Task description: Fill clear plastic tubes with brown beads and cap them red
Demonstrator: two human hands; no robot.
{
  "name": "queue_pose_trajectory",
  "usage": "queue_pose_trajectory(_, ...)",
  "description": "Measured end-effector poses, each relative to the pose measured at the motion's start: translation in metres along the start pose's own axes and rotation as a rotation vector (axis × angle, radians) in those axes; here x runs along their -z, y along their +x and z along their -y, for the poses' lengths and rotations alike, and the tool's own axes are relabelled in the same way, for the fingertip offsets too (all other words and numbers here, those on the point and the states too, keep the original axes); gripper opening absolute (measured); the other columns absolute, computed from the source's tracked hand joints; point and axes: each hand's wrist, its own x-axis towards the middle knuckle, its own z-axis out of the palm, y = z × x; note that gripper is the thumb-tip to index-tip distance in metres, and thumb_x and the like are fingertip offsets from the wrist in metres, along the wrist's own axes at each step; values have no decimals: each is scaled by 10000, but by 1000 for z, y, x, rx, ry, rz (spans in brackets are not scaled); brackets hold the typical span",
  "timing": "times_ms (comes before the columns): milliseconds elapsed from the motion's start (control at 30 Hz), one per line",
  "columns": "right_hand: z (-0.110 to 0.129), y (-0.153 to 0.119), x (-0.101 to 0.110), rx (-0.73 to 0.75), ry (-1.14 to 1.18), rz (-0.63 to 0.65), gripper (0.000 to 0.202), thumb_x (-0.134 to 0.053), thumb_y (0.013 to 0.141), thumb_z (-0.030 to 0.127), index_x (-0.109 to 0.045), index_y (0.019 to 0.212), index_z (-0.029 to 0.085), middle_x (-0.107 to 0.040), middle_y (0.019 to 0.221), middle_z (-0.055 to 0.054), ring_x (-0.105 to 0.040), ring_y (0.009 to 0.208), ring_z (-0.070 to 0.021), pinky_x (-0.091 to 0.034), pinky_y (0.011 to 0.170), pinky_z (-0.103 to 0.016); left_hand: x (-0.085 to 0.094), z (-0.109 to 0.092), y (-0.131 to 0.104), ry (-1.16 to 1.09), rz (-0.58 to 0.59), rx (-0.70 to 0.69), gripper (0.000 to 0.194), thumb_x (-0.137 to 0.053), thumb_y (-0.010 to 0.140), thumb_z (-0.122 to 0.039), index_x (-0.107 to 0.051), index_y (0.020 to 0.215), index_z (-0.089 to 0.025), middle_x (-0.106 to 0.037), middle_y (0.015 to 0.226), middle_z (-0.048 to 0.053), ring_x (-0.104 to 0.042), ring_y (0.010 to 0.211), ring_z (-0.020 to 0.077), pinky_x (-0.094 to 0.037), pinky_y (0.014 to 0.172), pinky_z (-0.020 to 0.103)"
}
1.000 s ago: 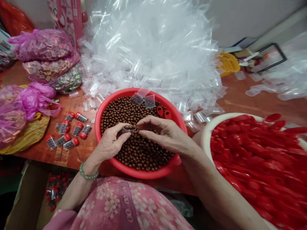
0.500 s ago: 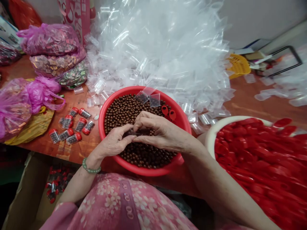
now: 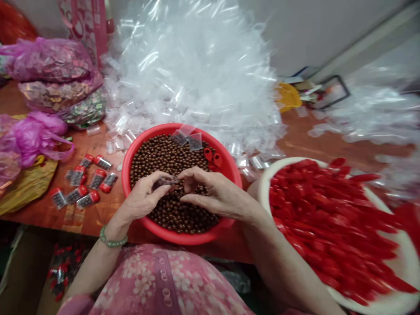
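Observation:
A small clear plastic container, dark inside, is pinched between the thumb and fingers of my left hand. Most of it is hidden by those fingers. My right hand hovers just to its right, thumb and fingers apart, with the fingertips close to the container's end; I cannot tell if they touch it. Both hands are above a red basin of brown round balls. Clear empty containers and red caps lie on the balls at the back of the basin.
Behind the basin rises a big heap of clear containers. Filled red-capped containers lie to the left, near pink plastic bags. At right stands a white tub of red plastic pieces. An open carton sits below the table edge.
The view has swung to the right. My right fingers have spread apart and drawn back from the container, which stays in my left hand.

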Motion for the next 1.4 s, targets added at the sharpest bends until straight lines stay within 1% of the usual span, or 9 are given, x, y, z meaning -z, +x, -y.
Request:
queue_pose_trajectory(167,-26,-28,13,-103,-195,-230,97,-595,883,260,-614,948,190,-660,814,-26,-610,711,-147,-487,671,-265,0,-11,-7,-287,-40,38,189,-634,854,-299,-606,965,-149,-700,936,54,-656,841,145,-524,809,282)
queue_pose_trajectory(333,-70,-35,33,-312,-593,-527,141,-573,863,273,-637,943,175,-680,899,-98,-633,797,-234,-494,742,-369,-5,-23,-8,-229,2,2,160,-648,855,-284,-649,950,-156,-717,925,49,-663,869,145,-520,827,271)
queue_pose_trajectory(500,-88,-12,32,-410,-783,-459,233,-577,843,270,-631,1041,160,-706,916,-112,-648,858,-275,-492,758,-386,-11,-21,0,-246,-50,30,241,-685,818,-315,-654,993,-151,-728,914,51,-671,873,157,-516,833,287)
queue_pose_trajectory(700,-78,-4,19,-469,-941,-412,255,-500,849,201,-655,1043,142,-702,911,-145,-645,824,-282,-472,716,-381,-17,-6,7,-257,-60,52,287,-692,802,-335,-671,1019,-148,-690,824,27,-641,781,133,-507,780,276)
queue_pose_trajectory(767,-71,-8,17,-379,-875,-515,263,-505,853,224,-661,1045,134,-700,921,-151,-640,863,-290,-476,773,-409,-19,-2,8,-313,-48,63,289,-690,802,-329,-661,1023,-145,-689,808,25,-641,761,124,-507,756,262)
queue_pose_trajectory(867,-58,-12,11,-192,-483,-677,241,-599,845,301,-674,1034,173,-714,935,-100,-647,839,-240,-504,799,-397,-19,-1,8,-416,-32,99,293,-710,781,-323,-643,999,-138,-692,810,27,-652,745,117,-516,734,251)
queue_pose_trajectory(967,-42,-8,-2,-123,29,-670,249,-705,795,315,-686,1024,222,-732,928,-29,-665,771,-169,-539,746,-330,-18,-1,6,-482,-12,129,308,-739,756,-321,-633,977,-134,-692,829,33,-665,750,123,-525,728,254)
queue_pose_trajectory(1067,-23,-1,-19,-90,306,-645,268,-752,762,293,-702,1021,248,-741,942,-4,-684,811,-153,-555,758,-305,-17,0,3,-508,-6,129,325,-750,746,-321,-630,983,-134,-689,842,35,-663,743,123,-523,726,256)
queue_pose_trajectory(1400,-1,7,-44,63,187,-564,126,-711,810,205,-757,920,245,-753,841,-2,-677,763,-144,-540,716,-280,-18,1,1,-495,92,82,326,-773,709,-350,-631,899,-127,-598,766,-8,-548,695,92,-464,685,230)
